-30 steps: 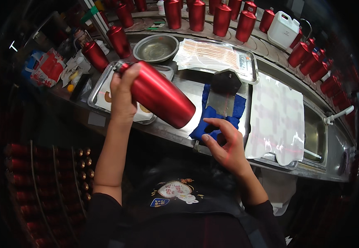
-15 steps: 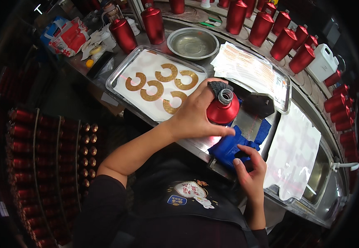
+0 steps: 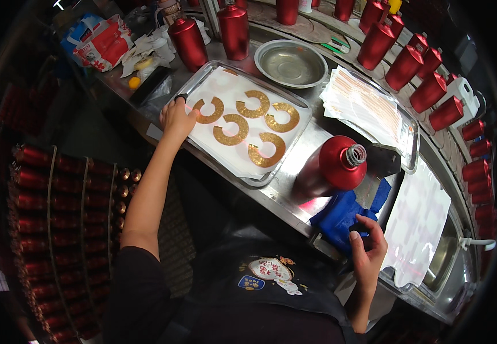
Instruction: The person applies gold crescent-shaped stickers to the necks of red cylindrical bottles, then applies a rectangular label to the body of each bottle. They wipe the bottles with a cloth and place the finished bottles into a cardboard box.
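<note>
My left hand (image 3: 177, 119) is over the left rim of a shallow metal tray (image 3: 248, 182), thumb spread from the fingers. Something dark covers its fingertips. The thumb is near one of several gold C-shaped pieces (image 3: 209, 110) on white backing sheets. A red metallic bottle (image 3: 331, 169) with a bare threaded neck leans on the metal bench beside a blue cloth-covered support (image 3: 340, 221), with neither hand on it. My right hand (image 3: 368, 246) is at the support's near right side, thumb and forefinger curved and apart. A black patch shows between them; I cannot make out what it is.
A metal basin (image 3: 291, 64) stands behind the tray. Printed sheets (image 3: 363, 106) lie in a second tray at the right. More red bottles (image 3: 404, 67) line a curved conveyor (image 3: 317, 35). A white sheet (image 3: 417, 223) covers part of the sink (image 3: 434, 275). Racked bottles (image 3: 68, 223) stand at lower left.
My left hand has let go of the red bottle and moved left to the tray. The bottle now leans by the blue support. My right hand keeps its pose beside the support.
</note>
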A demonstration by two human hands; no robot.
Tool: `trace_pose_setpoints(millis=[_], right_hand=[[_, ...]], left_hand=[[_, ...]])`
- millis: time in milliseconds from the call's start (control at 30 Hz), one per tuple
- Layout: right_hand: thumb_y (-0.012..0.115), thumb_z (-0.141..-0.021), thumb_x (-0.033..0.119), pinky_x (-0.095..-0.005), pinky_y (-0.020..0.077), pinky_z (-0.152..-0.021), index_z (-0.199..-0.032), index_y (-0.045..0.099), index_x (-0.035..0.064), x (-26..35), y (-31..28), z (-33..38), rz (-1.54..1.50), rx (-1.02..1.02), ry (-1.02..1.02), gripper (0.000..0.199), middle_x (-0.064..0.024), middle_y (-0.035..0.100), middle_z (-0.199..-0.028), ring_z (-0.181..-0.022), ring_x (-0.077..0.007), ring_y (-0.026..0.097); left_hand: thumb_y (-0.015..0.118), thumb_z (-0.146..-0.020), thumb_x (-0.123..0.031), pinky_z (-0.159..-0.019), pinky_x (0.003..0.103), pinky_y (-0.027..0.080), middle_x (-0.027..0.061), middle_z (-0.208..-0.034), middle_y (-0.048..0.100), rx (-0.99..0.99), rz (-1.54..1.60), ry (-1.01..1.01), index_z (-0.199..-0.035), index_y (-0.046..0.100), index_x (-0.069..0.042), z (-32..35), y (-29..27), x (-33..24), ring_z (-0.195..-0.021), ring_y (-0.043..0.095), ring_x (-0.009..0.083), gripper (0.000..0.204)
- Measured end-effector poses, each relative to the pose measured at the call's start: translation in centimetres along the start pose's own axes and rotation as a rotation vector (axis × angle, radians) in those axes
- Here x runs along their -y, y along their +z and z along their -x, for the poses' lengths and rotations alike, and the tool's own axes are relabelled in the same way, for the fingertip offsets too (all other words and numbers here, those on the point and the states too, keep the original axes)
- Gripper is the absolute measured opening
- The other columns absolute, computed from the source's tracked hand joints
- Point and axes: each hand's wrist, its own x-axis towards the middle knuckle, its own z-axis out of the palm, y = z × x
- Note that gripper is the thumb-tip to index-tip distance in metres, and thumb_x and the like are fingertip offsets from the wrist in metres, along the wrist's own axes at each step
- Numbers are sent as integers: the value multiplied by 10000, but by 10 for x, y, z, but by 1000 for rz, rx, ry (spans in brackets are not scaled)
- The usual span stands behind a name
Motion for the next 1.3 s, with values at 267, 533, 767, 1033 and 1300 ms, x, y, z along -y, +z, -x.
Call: trace_pose_setpoints(millis=[267, 533, 767, 1033, 1300], right_hand=[[705, -890, 69, -183, 355, -611, -1190, 671, -35, 15, 7, -8, -66, 95, 34, 319, 19, 595, -857, -668, -22, 471], [732, -864, 68, -207, 311, -538, -1159, 696, -27, 18, 8, -11, -54, 93, 51, 312, -3, 590, -840, -594, -18, 408], [731, -882, 83, -196, 313, -534, -1154, 707, -6, 26, 9, 6, -35, 174, -66, 288, 37, 568, -732, -569, -3, 432], [714, -941, 185, -269, 488, -674, -1274, 674, 14, 42, 86, 1, -274, 496, 72, 377, -89, 697, -1021, -777, -118, 606], [651, -1000, 201, -199, 422, -581, -1427, 548, 17, 52, 77, 24, -958, 461, 318, 475, -1, 632, -863, -665, -39, 527]], left_hand=[[828, -750, -414, -1079, 500, 429, 210, -1284, 614, 115, 101, -128, -1224, 602, -27, -29, 0, 3, -1285, 528, 390, 652], [751, -828, -210, -909, 496, 533, 263, -1085, 707, 60, 60, -48, -1183, 606, 11, -72, 15, 21, -1066, 675, 428, 443], [650, -881, -108, -763, 511, 540, 197, -928, 727, -116, -29, 111, -988, 626, -48, -49, -9, -8, -885, 700, 421, 125], [706, -885, -25, -651, 255, 516, 83, -965, 695, 174, 1087, 81, -1153, 578, 12, 84, -91, -94, -818, 664, 112, 299], [623, -936, 92, -818, 251, 560, 155, -1173, 635, 328, 1661, 120, -1318, 410, 48, 222, -127, -165, -938, 698, 146, 440]])
